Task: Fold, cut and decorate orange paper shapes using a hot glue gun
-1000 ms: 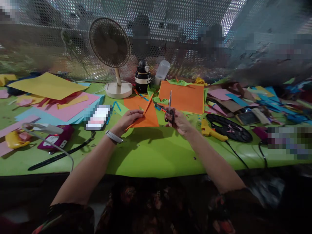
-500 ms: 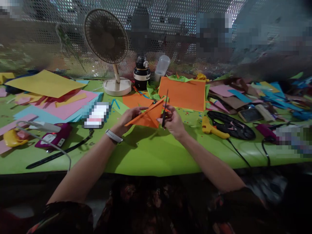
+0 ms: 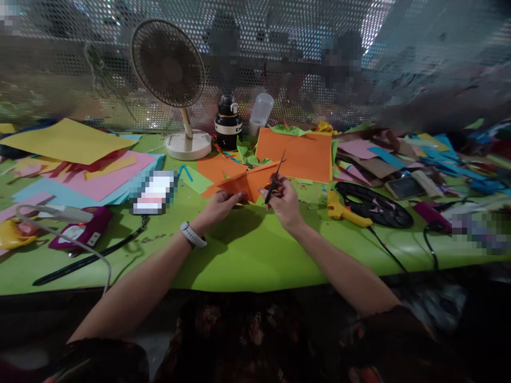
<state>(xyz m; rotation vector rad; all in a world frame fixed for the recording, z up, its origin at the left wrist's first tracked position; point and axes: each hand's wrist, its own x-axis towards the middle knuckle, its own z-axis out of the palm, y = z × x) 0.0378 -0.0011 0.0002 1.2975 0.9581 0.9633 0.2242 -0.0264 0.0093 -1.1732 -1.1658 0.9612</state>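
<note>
A folded piece of orange paper (image 3: pixel 239 183) is held above the green table, its upper edge spread with a crease near the middle. My left hand (image 3: pixel 221 207) pinches its lower left edge between thumb and fingers. At the right end, my right hand (image 3: pixel 284 201) is closed around a pair of scissors (image 3: pixel 274 181), with the dark blades pointing up and away. Fingertips of the right hand also come close to the paper's lower right corner; whether they touch it I cannot tell. Behind the held piece lies a flat stack of orange sheets (image 3: pixel 299 154).
To the right are a yellow glue gun (image 3: pixel 345 210) on a black tray (image 3: pixel 375 205) and paper scraps. A fan (image 3: pixel 187 143) and a black bottle (image 3: pixel 228 125) stand at the back. On the left are a phone (image 3: pixel 155 191), a purple box (image 3: pixel 80 229) and coloured sheets (image 3: pixel 67 139).
The orange paper has turned and opened from a pointed triangle into a wider shape. My left hand has shifted to its lower edge, thumb on top. The scissors tilt further right.
</note>
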